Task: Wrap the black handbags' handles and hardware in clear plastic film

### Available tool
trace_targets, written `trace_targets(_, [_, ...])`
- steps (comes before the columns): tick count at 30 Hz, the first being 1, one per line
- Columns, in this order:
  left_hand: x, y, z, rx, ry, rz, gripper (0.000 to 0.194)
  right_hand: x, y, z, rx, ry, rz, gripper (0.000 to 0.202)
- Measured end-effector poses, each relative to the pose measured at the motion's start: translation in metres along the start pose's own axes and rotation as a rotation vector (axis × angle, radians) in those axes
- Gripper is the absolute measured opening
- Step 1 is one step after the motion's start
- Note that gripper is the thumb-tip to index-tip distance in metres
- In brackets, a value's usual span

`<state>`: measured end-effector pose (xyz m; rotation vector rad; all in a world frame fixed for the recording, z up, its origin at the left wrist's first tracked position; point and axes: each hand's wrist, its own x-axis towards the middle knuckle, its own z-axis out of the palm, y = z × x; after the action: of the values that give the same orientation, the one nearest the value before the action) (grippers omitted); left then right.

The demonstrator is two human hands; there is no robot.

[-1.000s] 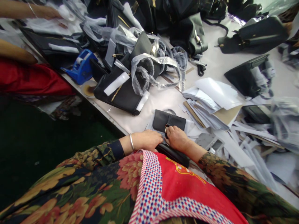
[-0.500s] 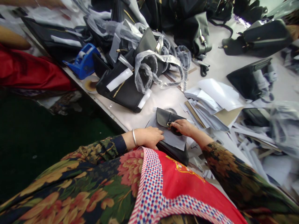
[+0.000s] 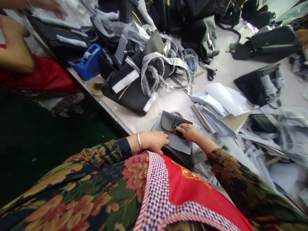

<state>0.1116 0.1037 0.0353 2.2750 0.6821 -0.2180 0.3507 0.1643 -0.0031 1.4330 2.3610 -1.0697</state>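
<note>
A small black flap pouch [image 3: 168, 122] with a gold buckle lies near the table's front edge. My right hand [image 3: 188, 131] pinches its strap at the buckle. Under it a sheet of grey-white paper [image 3: 181, 143] covers part of a larger black bag [image 3: 179, 157], close against my apron. My left hand [image 3: 156, 141], with a silver bangle on the wrist, rests on the paper and bag edge left of the pouch, fingers stretched out and its palm hidden.
A black bag [image 3: 130, 93] with plastic-wrapped straps lies beyond my hands, near a blue tape dispenser [image 3: 90, 64] and a tape roll [image 3: 95, 85]. Paper sheets [image 3: 216, 106] are piled at the right. Another person's arm [image 3: 14, 48] is at the far left.
The other person's arm at the left is now raised and bent, with a hand showing above. My hands hold nearly the same place; the view has shifted slightly.
</note>
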Motion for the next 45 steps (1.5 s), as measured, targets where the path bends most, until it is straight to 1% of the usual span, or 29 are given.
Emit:
trace_targets(2, [0.000, 0.001, -0.002, 0.033, -0.009, 0.009, 0.053, 0.000, -0.005, -0.001, -0.104, -0.009, -0.050, 0.038])
trace_targets(5, [-0.001, 0.003, -0.004, 0.059, -0.022, 0.005, 0.053, -0.001, -0.010, -0.001, -0.169, -0.023, -0.102, 0.036])
trace_targets(8, [-0.003, 0.004, -0.004, 0.060, -0.027, 0.001, 0.053, -0.004, -0.012, 0.001, -0.254, -0.032, -0.138, 0.039])
trace_targets(12, [-0.003, 0.004, -0.003, 0.060, -0.016, 0.001, 0.051, -0.010, -0.017, 0.000, -0.394, -0.059, -0.109, 0.041])
trace_targets(15, [-0.002, 0.003, -0.001, 0.047, -0.004, -0.006, 0.050, -0.016, -0.026, 0.000, -0.484, -0.067, -0.097, 0.042])
trace_targets(19, [-0.001, 0.002, 0.000, 0.007, 0.010, -0.003, 0.049, -0.022, -0.039, 0.010, -0.588, -0.092, -0.127, 0.034])
trace_targets(23, [-0.001, 0.002, -0.003, 0.021, 0.001, 0.006, 0.049, -0.024, -0.045, 0.025, -0.604, -0.093, -0.088, 0.030])
trace_targets(26, [0.000, 0.003, -0.004, 0.039, -0.010, 0.006, 0.050, -0.024, -0.043, 0.032, -0.582, -0.066, -0.052, 0.031])
trace_targets(29, [-0.001, 0.004, -0.005, 0.033, -0.013, 0.002, 0.054, -0.026, -0.033, 0.034, -0.537, -0.022, -0.032, 0.032])
trace_targets(33, [-0.002, 0.005, -0.005, 0.017, -0.018, -0.003, 0.056, -0.028, -0.017, 0.035, -0.354, 0.071, -0.067, 0.036])
trace_targets(35, [-0.002, 0.005, -0.005, 0.002, -0.016, -0.006, 0.056, -0.028, -0.013, 0.035, -0.298, 0.089, -0.086, 0.036])
trace_targets(39, [-0.003, 0.004, -0.005, -0.014, -0.014, -0.013, 0.056, -0.028, -0.012, 0.030, -0.325, 0.061, -0.095, 0.034])
trace_targets(42, [-0.002, 0.003, -0.004, -0.016, -0.004, -0.012, 0.055, -0.028, -0.013, 0.024, -0.423, 0.012, -0.105, 0.034])
trace_targets(45, [-0.002, 0.003, -0.003, -0.013, 0.006, -0.005, 0.054, -0.029, -0.015, 0.017, -0.537, -0.065, -0.111, 0.034])
